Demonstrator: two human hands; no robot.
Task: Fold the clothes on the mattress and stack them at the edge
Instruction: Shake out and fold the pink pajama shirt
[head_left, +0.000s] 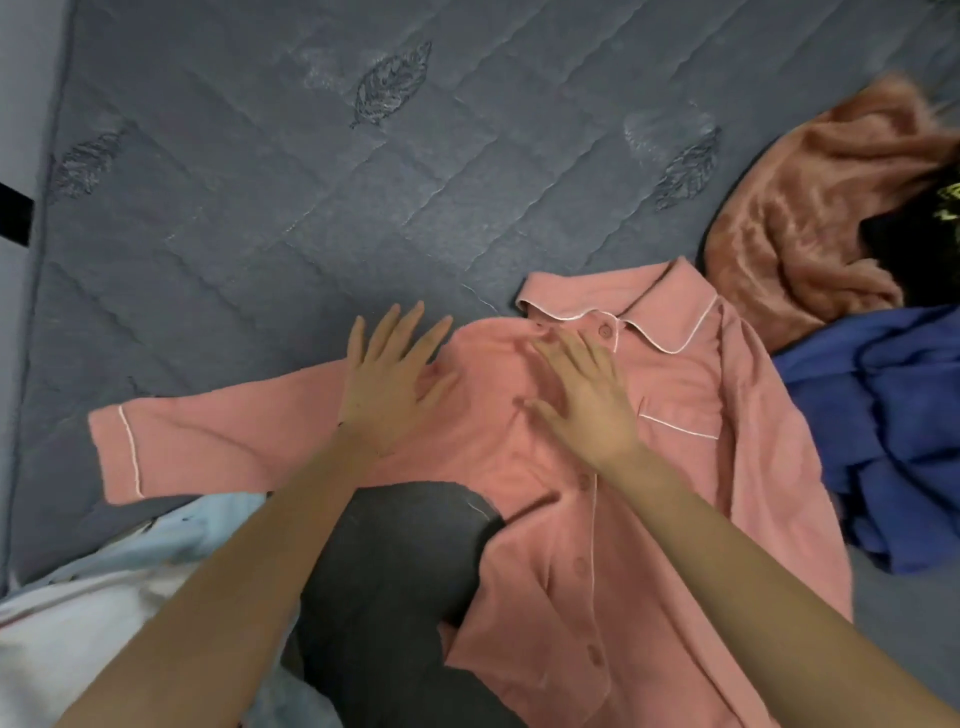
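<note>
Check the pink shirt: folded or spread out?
Spread. The pink shirt lies front up, collar showing, one sleeve stretched sideways; left hand and right hand rest flat on it.

Your left hand (387, 387) and right hand (582, 400) lie side by side on the shirt (675, 493). Sleeve (218, 447) runs out left of your left hand. Heap of clothes (810, 223) right of your right hand; mattress (311, 208) beyond both.

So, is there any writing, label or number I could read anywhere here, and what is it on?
No text can be read here.
Black garment at the right edge: a yellow-green print, cut off by the frame and too blurred to read.
Grey quilted mattress: stitched leaf motifs only, no words.
Pink button-up pyjama shirt with white piping: no label or lettering shows.
</note>
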